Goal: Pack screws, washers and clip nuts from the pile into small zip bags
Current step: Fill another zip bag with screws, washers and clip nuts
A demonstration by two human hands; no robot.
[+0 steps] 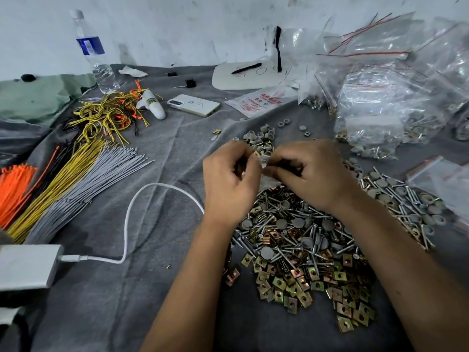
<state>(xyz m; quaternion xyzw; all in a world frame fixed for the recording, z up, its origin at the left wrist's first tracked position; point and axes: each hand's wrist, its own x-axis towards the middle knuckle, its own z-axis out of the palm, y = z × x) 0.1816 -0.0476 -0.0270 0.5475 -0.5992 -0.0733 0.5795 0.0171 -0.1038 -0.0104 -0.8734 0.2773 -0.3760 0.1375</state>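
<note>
At the far left a white power adapter (25,265) sits on the grey cloth (157,138), its white cable (129,219) looping toward the middle. Above it lie bundles of orange cable ties (12,189), yellow wires (53,184) and grey ties (83,184), with a tangle of yellow and orange loops (106,115) behind them and a water bottle (94,52) standing by the wall. A white phone (193,104) lies face down further along. In the middle the left hand (228,181) and the right hand (312,174) meet fingertip to fingertip above the pile, both with curled fingers pinching a small clear zip bag (264,161) between them; what is inside it I cannot make out. Under the wrists spreads the pile of screws (299,240), grey washers (281,223) and brass-coloured clip nuts (294,285). To the right, filled zip bags (380,118) heap up against the wall.
</note>
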